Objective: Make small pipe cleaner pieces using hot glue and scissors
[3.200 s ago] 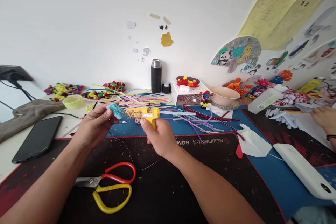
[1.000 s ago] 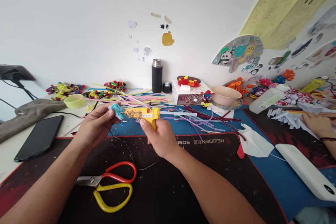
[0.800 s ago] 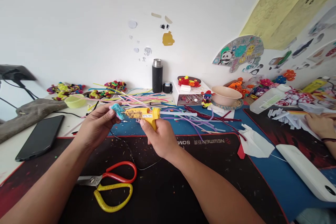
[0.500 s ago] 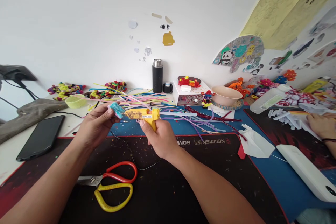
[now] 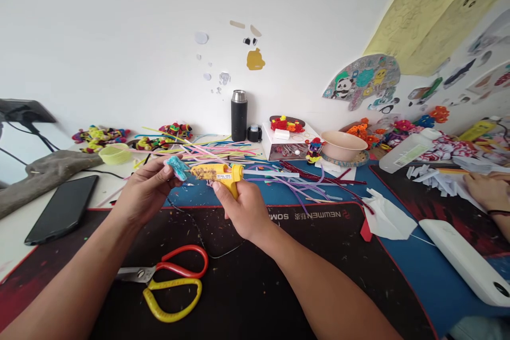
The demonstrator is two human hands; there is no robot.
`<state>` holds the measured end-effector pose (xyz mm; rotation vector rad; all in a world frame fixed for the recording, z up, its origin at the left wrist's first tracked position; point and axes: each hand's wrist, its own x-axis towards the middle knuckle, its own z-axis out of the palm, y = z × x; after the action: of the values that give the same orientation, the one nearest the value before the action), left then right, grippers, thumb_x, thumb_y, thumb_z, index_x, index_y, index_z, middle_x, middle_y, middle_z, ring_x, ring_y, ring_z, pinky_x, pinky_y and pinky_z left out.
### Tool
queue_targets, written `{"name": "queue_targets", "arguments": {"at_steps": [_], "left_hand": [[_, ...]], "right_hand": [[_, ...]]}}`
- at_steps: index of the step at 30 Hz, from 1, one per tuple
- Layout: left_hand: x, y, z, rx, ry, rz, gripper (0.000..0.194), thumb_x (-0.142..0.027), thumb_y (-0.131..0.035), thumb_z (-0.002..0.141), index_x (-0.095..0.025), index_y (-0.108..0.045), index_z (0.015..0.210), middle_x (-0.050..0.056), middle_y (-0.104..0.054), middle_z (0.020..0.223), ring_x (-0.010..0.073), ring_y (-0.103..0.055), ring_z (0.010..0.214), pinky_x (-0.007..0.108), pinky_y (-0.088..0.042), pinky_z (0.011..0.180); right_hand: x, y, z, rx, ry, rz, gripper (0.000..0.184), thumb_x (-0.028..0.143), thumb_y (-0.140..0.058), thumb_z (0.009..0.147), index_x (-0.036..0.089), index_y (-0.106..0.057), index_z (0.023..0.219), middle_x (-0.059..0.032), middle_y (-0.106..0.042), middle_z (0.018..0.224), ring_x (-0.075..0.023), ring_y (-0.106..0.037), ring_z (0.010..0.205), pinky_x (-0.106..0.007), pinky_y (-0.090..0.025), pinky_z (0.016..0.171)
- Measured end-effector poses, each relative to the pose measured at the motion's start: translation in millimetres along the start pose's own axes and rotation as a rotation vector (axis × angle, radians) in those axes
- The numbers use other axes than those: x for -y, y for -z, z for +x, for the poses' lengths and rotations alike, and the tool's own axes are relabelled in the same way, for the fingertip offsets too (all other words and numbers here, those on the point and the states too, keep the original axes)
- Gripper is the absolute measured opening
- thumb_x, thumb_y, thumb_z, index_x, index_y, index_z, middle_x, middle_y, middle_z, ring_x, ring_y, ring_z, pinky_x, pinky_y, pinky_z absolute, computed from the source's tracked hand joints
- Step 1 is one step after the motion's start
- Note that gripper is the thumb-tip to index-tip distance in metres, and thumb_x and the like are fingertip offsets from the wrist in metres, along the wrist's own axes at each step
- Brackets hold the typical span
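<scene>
Between the fingertips of my left hand [image 5: 149, 183] is a small fuzzy light-blue piece [image 5: 177, 168] with a pinkish edge. My right hand [image 5: 243, 210] is wrapped round the handle of a yellow hot glue gun [image 5: 213, 172], which has brown stains on its barrel. A clear glue stick [image 5: 273, 173] sticks out of the gun's back end. The nozzle points left and is very close to the blue piece; I cannot tell whether they touch. Below my hands, scissors [image 5: 171, 281] with one red and one yellow handle lie on the dark mat, the blade tips hidden behind my left forearm.
Pipe cleaners [image 5: 223, 154] are strewn behind my hands. A black phone [image 5: 64, 207] lies left, near a driftwood piece [image 5: 43, 170]. A black thermos [image 5: 239, 117], a white box [image 5: 292, 141] and a beige bowl [image 5: 345, 146] stand at the back. Another person's hand [image 5: 484, 191] is at right.
The nozzle and the blue piece have drawn very slightly apart, the glue gun shifting a touch to the right. Both hands keep their holds.
</scene>
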<state>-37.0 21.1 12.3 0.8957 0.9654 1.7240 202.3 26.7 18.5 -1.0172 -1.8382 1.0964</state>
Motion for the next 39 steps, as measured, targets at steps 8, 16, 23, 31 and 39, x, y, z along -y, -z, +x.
{"name": "queue_targets", "arguments": {"at_steps": [8, 16, 23, 31, 39], "left_hand": [[0.3, 1.3, -0.7, 0.008, -0.017, 0.000, 0.045, -0.035, -0.105, 0.059, -0.015, -0.087, 0.095, 0.003, -0.080, 0.080, 0.0129, -0.068, 0.064, 0.021, -0.059, 0.056], [1.9, 5.9, 1.1, 0.016, -0.024, -0.022, 0.039, -0.034, -0.104, 0.062, -0.016, -0.086, 0.092, 0.004, -0.080, 0.077, 0.0143, -0.069, 0.065, 0.023, -0.060, 0.060], [1.4, 7.7, 1.5, 0.006, -0.029, -0.019, 0.038, -0.035, -0.104, 0.062, -0.016, -0.086, 0.089, 0.004, -0.080, 0.075, 0.0139, -0.068, 0.062, 0.023, -0.059, 0.061], [-1.2, 4.0, -0.1, -0.010, -0.020, -0.046, 0.048, -0.033, -0.104, 0.061, -0.016, -0.087, 0.102, 0.004, -0.080, 0.077, 0.0133, -0.066, 0.064, 0.022, -0.058, 0.061], [-5.1, 12.8, 4.3, -0.041, -0.050, -0.047, 0.040, -0.030, -0.104, 0.061, -0.014, -0.083, 0.091, 0.003, -0.081, 0.080, 0.0138, -0.070, 0.070, 0.022, -0.062, 0.066]], "right_hand": [[1.4, 1.2, -1.0, 0.031, -0.011, -0.029, 0.061, 0.072, -0.048, 0.100, 0.023, -0.051, 0.064, -0.0010, -0.055, 0.054, -0.0148, -0.055, 0.054, -0.028, -0.038, 0.056], [1.4, 1.6, -1.4, 0.030, 0.000, -0.011, 0.061, 0.071, -0.049, 0.100, 0.022, -0.051, 0.064, -0.0006, -0.055, 0.053, -0.0138, -0.053, 0.052, -0.028, -0.037, 0.055], [2.1, 1.6, -2.2, 0.032, -0.009, -0.023, 0.060, 0.071, -0.049, 0.100, 0.022, -0.051, 0.065, -0.0008, -0.055, 0.054, -0.0141, -0.054, 0.053, -0.028, -0.037, 0.055], [0.9, 0.7, -1.4, 0.025, -0.019, -0.029, 0.061, 0.072, -0.048, 0.100, 0.023, -0.052, 0.065, -0.0011, -0.055, 0.054, -0.0148, -0.055, 0.054, -0.028, -0.038, 0.055], [0.8, 0.9, -0.3, 0.040, -0.041, -0.023, 0.056, 0.068, -0.051, 0.100, 0.022, -0.055, 0.068, -0.0001, -0.056, 0.054, -0.0151, -0.057, 0.054, -0.027, -0.038, 0.056]]}}
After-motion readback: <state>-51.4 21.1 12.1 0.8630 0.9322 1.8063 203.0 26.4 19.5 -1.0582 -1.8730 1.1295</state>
